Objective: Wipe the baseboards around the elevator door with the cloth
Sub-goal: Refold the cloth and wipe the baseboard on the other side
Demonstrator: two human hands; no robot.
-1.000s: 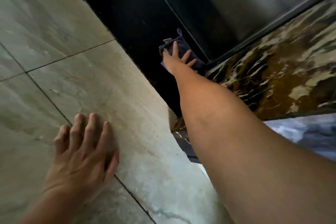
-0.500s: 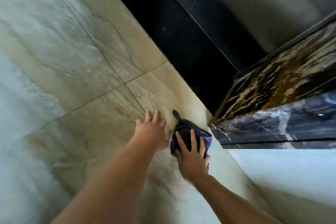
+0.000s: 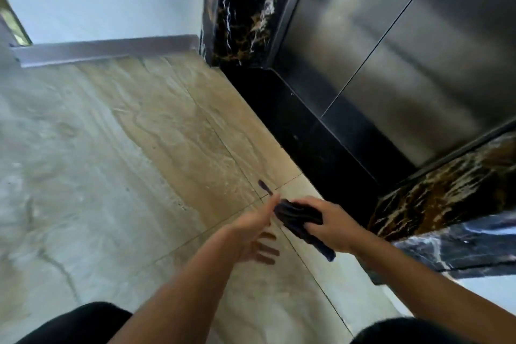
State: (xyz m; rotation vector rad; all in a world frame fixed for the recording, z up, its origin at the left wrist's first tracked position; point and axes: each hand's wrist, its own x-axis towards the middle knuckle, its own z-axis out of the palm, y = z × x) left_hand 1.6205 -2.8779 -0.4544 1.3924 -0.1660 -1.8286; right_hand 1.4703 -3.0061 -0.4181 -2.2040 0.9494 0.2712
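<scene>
My right hand (image 3: 333,225) grips a bunched dark blue cloth (image 3: 300,216) above the beige floor tiles, in front of the elevator. One end of the cloth hangs below the hand and a corner sticks up to the left. My left hand (image 3: 257,232) is beside it with fingers spread, its thumb touching the cloth. The steel elevator door (image 3: 391,50) is framed by dark marble jambs, one at the left (image 3: 240,8) and one at the right (image 3: 446,193). A grey baseboard (image 3: 106,49) runs along the white wall to the left.
A black threshold strip (image 3: 301,126) lies between the floor tiles and the door. My dark-clad knees (image 3: 75,324) show at the bottom edge. A doorway edge (image 3: 12,22) is at the far left.
The view has risen and pulled back from the floor. My right hand has lifted the cloth off the tile, and my left hand has come off the floor beside it.
</scene>
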